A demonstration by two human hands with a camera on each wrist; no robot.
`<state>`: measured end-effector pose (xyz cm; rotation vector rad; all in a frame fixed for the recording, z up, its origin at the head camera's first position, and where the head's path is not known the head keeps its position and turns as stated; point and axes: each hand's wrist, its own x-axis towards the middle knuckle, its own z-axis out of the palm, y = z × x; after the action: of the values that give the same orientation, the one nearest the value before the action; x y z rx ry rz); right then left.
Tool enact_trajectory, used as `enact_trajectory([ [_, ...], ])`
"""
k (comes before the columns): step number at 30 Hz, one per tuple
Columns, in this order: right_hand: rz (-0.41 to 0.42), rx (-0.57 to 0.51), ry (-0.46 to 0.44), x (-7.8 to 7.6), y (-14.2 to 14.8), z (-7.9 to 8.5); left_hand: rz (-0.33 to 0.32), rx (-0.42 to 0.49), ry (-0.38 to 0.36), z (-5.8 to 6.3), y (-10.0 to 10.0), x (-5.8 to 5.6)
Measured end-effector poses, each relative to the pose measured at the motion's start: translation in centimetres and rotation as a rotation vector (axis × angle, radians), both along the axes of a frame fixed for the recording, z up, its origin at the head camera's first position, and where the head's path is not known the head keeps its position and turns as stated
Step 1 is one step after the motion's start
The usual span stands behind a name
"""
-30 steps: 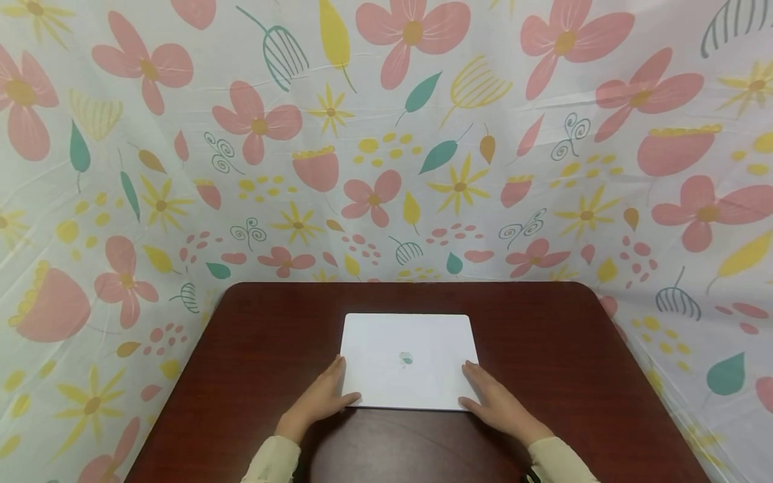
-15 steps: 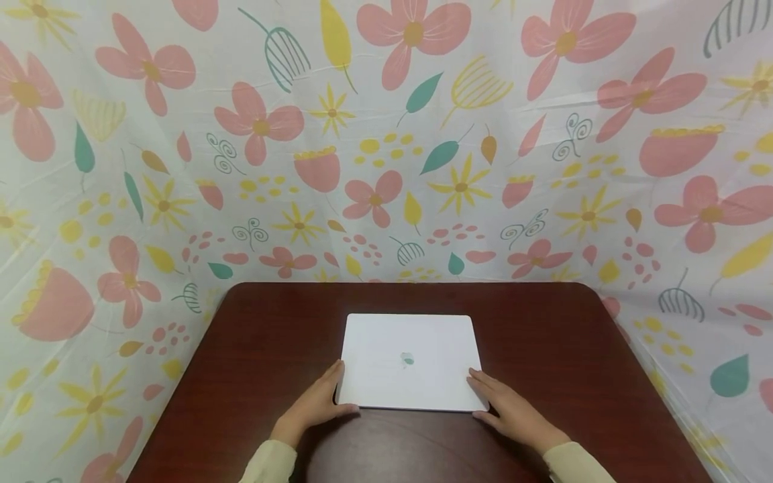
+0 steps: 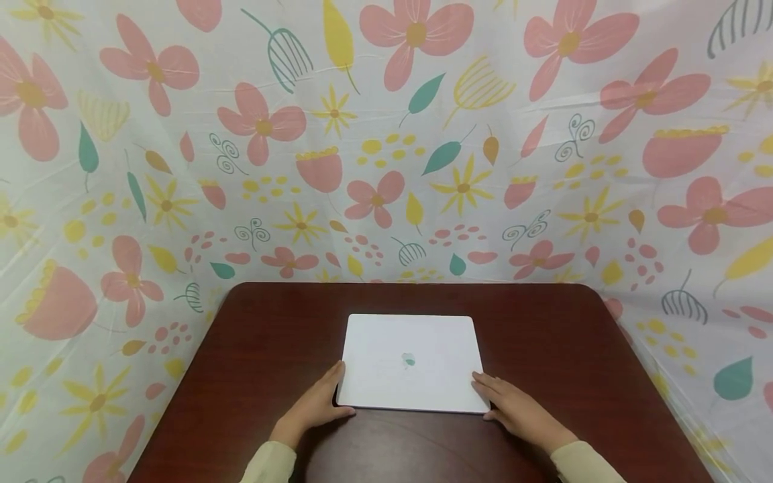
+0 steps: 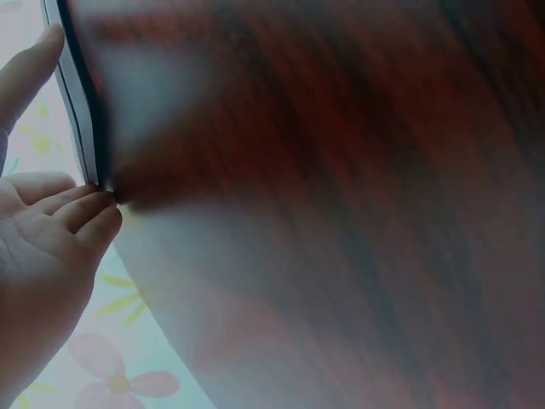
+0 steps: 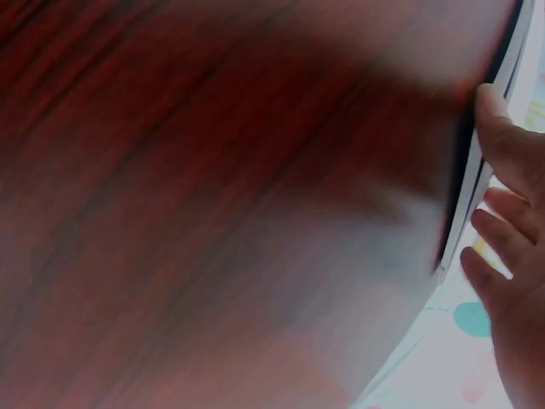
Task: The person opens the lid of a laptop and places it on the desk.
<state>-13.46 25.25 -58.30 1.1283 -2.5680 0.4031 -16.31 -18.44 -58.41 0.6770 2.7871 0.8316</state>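
Observation:
A closed silver laptop (image 3: pixel 417 339) with a logo on its lid lies flat on the dark brown table. My left hand (image 3: pixel 317 400) is at its left front corner, fingers extended along the side and thumb by the front edge. At the opposite corner my right hand (image 3: pixel 519 410) touches the right edge with straight fingers, its thumb tip near the front. In the left wrist view the thumb meets the laptop's edge (image 4: pixel 81 111). The right wrist view has the thumb against the laptop's edge (image 5: pixel 464 187), the other fingers spread beside it.
The wooden table (image 3: pixel 272 335) has rounded far corners and a glossy surface. A floral curtain (image 3: pixel 386 134) hangs close behind it and along both sides.
My right hand has slid right and slightly nearer, its thumb moving outward to the corner. The left thumb has shifted slightly down towards the front edge. The laptop looks almost unmoved.

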Motion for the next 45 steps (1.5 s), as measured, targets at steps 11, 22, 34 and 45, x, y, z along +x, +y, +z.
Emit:
enact_trajectory([
  [11, 0.038, -0.053, 0.168, -0.1, 0.4, -0.5, 0.044, -0.003, -0.016, 0.0, 0.2, 0.1],
  [22, 0.048, -0.083, 0.25, 0.0, 0.4, -0.4, 0.124, 0.012, -0.018, -0.3, 0.1, 0.4],
  [34, 0.017, -0.101, 0.26, -0.2, 0.2, 0.6, 0.242, -0.041, 0.018, -0.4, 0.0, 0.6],
  [45, -0.035, -0.159, 0.234, -0.7, -0.2, 1.9, 0.214, -0.011, 0.095, -0.3, 0.2, 1.0],
])
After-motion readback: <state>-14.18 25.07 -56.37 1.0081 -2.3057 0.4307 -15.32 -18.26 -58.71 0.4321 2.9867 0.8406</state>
